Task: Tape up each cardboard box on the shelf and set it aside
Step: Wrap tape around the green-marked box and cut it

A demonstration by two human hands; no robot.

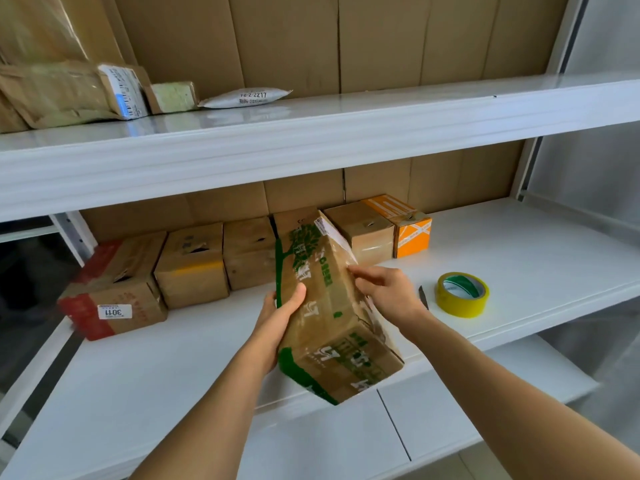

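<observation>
Green-printed box held tilted above the middle shelf, both hands on it.
Left hand grip clamped on box's left edge, thumb on top; right hand grip pinches clear tape at its right edge. Yellow tape roll right of box, dark blade between; row of boxes behind box.
</observation>
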